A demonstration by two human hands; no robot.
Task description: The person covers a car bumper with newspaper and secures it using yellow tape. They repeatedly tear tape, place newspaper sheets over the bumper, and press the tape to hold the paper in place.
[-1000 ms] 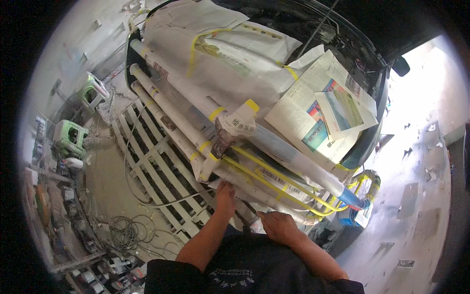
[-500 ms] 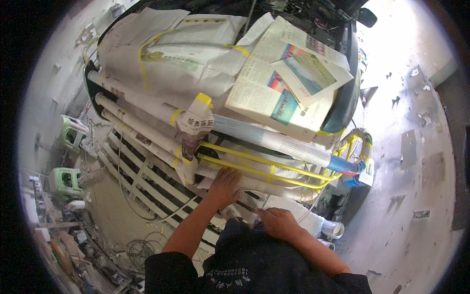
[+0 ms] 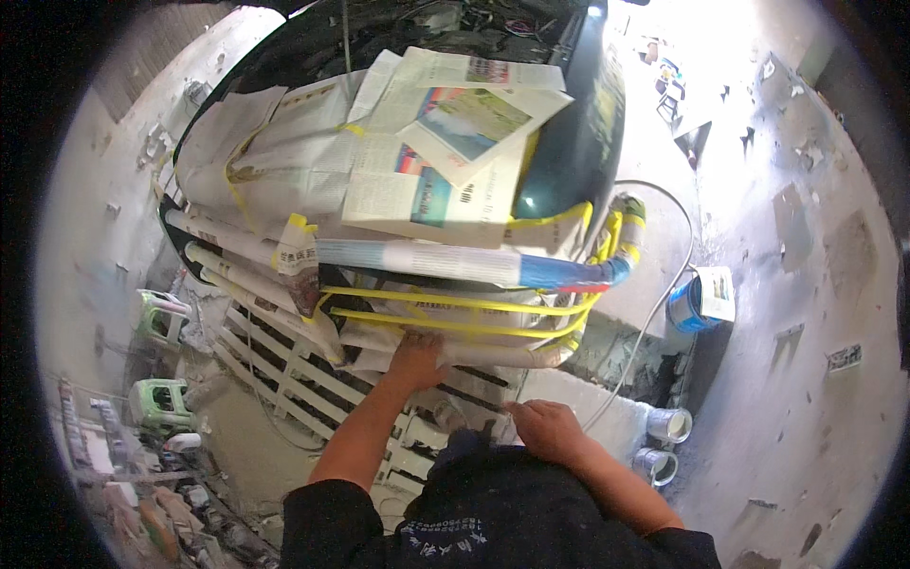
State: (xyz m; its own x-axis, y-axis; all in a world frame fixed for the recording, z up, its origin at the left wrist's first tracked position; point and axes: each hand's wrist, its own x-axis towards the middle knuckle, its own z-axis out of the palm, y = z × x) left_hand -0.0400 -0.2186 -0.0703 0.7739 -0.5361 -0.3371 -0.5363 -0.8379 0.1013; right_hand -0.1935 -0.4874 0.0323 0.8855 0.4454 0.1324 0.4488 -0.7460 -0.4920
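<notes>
A car's front end is masked with newspaper sheets (image 3: 294, 142) and yellow tape. Paper-wrapped bars run across its front, with two bars (image 3: 455, 303) covered in yellow tape among them. My left hand (image 3: 417, 358) rests palm down on the lowest wrapped bar (image 3: 498, 355), its fingers stretched over the paper. A pointed upright piece (image 3: 301, 266), also wrapped in newspaper, stands to its left. Close to my body, my right hand (image 3: 545, 429) is curled with thumb and forefinger together. Whatever it may hold is too small to make out.
Pale slatted grating (image 3: 294, 365) lies under the bars. Two open cans (image 3: 669, 425) and a blue bucket (image 3: 687, 308) stand to the right, near a looping hose (image 3: 654, 322). Green stools (image 3: 161, 403) and clutter line the left side.
The view has shifted, so the car's front sits further left and more of its right corner shows. My left hand stays on the lowest bar; my right hand remains curled near my body.
</notes>
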